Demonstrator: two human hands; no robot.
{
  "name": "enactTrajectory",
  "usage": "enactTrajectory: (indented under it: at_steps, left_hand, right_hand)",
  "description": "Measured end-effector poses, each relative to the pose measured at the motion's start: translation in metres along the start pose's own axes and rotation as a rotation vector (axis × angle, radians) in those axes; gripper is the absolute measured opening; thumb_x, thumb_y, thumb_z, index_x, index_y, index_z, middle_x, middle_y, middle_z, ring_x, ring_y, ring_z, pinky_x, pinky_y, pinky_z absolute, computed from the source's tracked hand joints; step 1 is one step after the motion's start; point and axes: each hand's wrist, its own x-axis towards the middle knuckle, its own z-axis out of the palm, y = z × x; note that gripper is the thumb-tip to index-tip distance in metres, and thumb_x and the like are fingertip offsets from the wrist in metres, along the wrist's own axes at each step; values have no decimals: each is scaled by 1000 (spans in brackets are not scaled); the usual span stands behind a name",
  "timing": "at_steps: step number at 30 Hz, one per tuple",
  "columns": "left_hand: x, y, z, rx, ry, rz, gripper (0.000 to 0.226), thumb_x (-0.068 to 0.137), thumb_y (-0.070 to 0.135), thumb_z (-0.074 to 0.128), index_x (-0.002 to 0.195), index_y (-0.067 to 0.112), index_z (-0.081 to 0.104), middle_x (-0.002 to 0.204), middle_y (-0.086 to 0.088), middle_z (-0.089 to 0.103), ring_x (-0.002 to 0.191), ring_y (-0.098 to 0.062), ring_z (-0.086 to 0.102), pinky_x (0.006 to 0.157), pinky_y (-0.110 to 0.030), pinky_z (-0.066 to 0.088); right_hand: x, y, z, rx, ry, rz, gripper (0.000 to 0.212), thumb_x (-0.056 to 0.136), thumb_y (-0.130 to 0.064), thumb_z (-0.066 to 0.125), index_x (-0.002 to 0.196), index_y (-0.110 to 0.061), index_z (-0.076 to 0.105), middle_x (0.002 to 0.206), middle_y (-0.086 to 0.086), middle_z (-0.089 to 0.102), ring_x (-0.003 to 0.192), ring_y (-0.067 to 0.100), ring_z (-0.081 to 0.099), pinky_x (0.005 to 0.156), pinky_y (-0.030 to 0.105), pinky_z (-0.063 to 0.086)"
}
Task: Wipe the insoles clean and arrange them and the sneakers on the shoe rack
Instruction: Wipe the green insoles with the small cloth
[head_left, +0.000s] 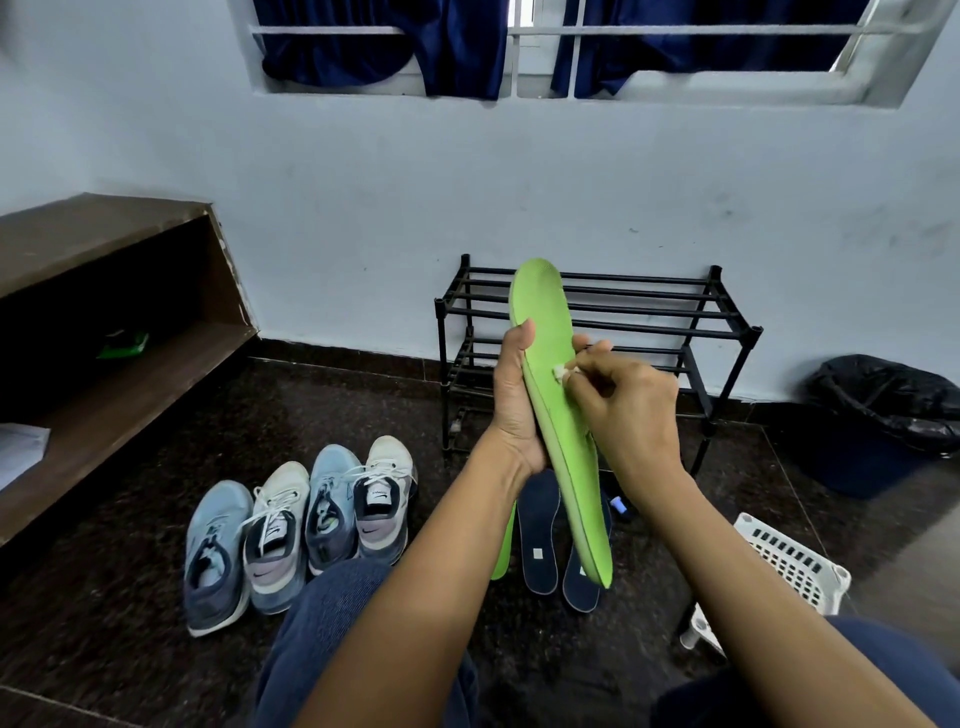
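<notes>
The long green foam insole looks matt and finely textured; the small white wad looks soft. The low black metal-tube shoe rack has a dull sheen. The dark speckled stone floor is polished, glossy. The crinkled black plastic bin liner shines.

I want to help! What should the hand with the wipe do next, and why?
Probably slide the white wipe up toward the top end: the right hand pinches it against the middle of the green insole, held by the left hand.
</notes>
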Motion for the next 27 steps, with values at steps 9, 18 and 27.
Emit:
enactTrajectory:
  at_steps: [9, 18, 27]
  left_hand:
    - [2, 21, -18, -34, 61, 116, 88, 35, 61, 84, 100, 7, 59, 100, -11, 67, 101, -26, 64, 94, -35, 47]
    - [1, 18, -13, -41, 37, 151, 85, 40, 63, 81, 99, 7, 58, 104, -14, 66, 103, -29, 62, 99, -38, 44]
    - [2, 15, -12, 2, 76, 103, 91, 35, 59, 85, 99, 0, 59, 103, -20, 66, 99, -30, 65, 97, -38, 48]
  right_hand:
    - [-20, -7, 3, -16, -268, 62, 7, 81, -20, 72, 83, -15, 76, 62, -3, 67, 53, 3, 55, 55, 7, 37]
    - [-16, -7, 8, 56, -75, 50, 7, 82, -16, 71, 85, -12, 76, 73, 0, 72, 63, 11, 63, 67, 20, 48]
    - [-7, -9, 13, -9, -98, 54, 12, 83, -20, 70, 90, -12, 76, 82, 4, 73, 72, 17, 66, 74, 27, 49]
